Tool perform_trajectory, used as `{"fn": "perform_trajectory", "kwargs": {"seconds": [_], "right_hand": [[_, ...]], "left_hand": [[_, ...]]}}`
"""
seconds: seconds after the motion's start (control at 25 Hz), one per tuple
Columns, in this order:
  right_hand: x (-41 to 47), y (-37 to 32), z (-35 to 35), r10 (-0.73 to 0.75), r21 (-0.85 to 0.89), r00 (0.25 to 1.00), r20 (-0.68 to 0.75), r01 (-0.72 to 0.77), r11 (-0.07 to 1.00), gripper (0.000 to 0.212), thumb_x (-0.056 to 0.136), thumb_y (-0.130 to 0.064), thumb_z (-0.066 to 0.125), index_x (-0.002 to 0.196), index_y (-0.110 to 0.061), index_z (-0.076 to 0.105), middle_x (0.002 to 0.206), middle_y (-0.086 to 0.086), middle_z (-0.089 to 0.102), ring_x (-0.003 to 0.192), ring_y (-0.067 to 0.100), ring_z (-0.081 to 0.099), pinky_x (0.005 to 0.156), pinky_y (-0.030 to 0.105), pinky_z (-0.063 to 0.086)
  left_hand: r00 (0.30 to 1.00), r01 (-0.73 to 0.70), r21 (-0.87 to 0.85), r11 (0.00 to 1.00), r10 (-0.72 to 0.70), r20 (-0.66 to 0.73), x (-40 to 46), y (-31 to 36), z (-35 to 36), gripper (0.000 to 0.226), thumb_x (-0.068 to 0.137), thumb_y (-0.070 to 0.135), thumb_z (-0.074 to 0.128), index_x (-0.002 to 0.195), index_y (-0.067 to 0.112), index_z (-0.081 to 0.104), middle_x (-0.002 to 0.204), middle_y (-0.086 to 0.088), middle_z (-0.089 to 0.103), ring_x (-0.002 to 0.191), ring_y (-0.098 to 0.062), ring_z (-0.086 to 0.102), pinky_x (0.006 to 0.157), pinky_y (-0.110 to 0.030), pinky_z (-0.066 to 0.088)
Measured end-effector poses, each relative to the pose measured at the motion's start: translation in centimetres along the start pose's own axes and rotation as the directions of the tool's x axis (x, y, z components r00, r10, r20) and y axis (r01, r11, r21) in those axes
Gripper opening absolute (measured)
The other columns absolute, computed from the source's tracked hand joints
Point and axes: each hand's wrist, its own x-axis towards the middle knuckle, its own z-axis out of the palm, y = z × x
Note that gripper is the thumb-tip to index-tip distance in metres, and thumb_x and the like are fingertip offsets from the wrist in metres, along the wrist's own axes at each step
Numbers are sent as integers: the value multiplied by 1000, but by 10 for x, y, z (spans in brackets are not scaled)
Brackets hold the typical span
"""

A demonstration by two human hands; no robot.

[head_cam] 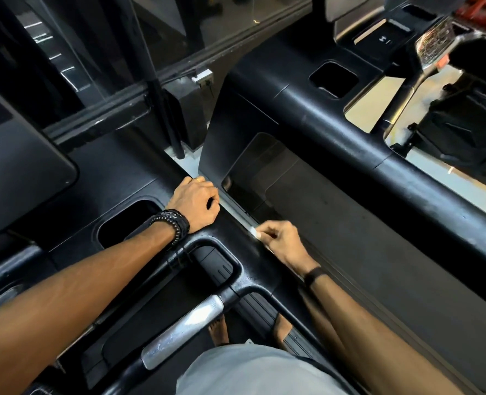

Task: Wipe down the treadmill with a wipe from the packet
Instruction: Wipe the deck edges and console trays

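Your left hand (197,205) rested on the right edge of the black treadmill console (116,178), fingers curled down over that edge and gripping it, a ring on one finger and dark beaded bracelets (171,223) around the wrist. Your right hand (281,242) sat just to the right and nearer to you, fingers bent and pinching a small white wipe (254,232) against the side edge of the same console, beside the narrow gap that separates it from the neighbouring machine (350,172) on the right. A dark band (313,276) circled your right wrist. A cup-holder recess (127,220) lay just left of your left wrist. Near you, a silver grip (183,332) ran along the handlebar, and below it a bare foot (219,332) stood on the belt. I could not see the packet anywhere.
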Motion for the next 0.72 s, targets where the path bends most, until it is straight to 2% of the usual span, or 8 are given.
{"fn": "perform_trajectory", "kwargs": {"seconds": [0.12, 0.2, 0.28, 0.4, 0.48, 0.6, 0.72], "right_hand": [[20, -20, 9, -65, 76, 997, 38, 62, 995, 4, 88, -11, 76, 84, -10, 77, 83, -4, 75, 81, 6, 67, 88, 35, 55], [5, -17, 3, -103, 105, 994, 28, 99, 989, 3, 86, -16, 78, 86, -19, 79, 87, -9, 75, 85, 12, 71, 85, 28, 53], [-14, 4, -6, -71, 107, 997, 32, 67, 992, 9, 87, -15, 78, 83, -23, 78, 88, -5, 76, 85, 16, 72, 83, 28, 52], [4, 22, -4, 57, 100, 994, 93, -66, 993, 5, 89, -6, 74, 85, -6, 76, 81, 3, 73, 77, 8, 63, 81, 32, 49], [32, 15, 8, 65, 79, 989, 129, -76, 994, 6, 89, -1, 72, 88, 4, 74, 82, 4, 69, 77, 6, 59, 82, 29, 48], [53, -11, 18, -8, 142, 992, 130, -10, 990, 6, 89, -6, 74, 90, 0, 76, 83, 3, 72, 77, 7, 60, 80, 29, 49], [28, -1, 6, -43, 224, 992, 116, 16, 974, 4, 88, -12, 75, 88, -8, 77, 79, 3, 74, 77, 5, 64, 78, 24, 51]], "left_hand": [[1000, 4, 0, 1000, -4, -5, 0, 1, 0, 35, 83, 36, 39, 81, 19, 69, 84, 10, 66, 91, -15, 53, 90, -31, 34], [1000, 15, -6, 1000, -15, -19, -1, 0, 2, 35, 81, 36, 39, 79, 19, 69, 83, 9, 67, 90, -17, 54, 89, -31, 34], [999, 15, -6, 1000, -16, -37, -1, 0, 3, 32, 81, 33, 41, 78, 18, 69, 81, 8, 67, 89, -18, 54, 88, -30, 34], [999, 11, -5, 1000, -11, -45, -1, -2, 3, 29, 81, 31, 44, 77, 17, 69, 80, 7, 67, 89, -18, 54, 88, -30, 33], [999, 14, -22, 1000, -15, -51, -1, -1, 3, 28, 81, 31, 44, 76, 17, 68, 81, 7, 67, 89, -17, 54, 87, -29, 33], [997, 25, -32, 999, -27, -76, -2, 0, 2, 26, 80, 31, 45, 76, 18, 67, 81, 7, 67, 88, -16, 54, 84, -25, 30], [996, 40, -44, 998, -44, -77, -1, -1, 3, 26, 80, 30, 46, 74, 17, 68, 80, 7, 67, 86, -16, 54, 84, -24, 30]]}}
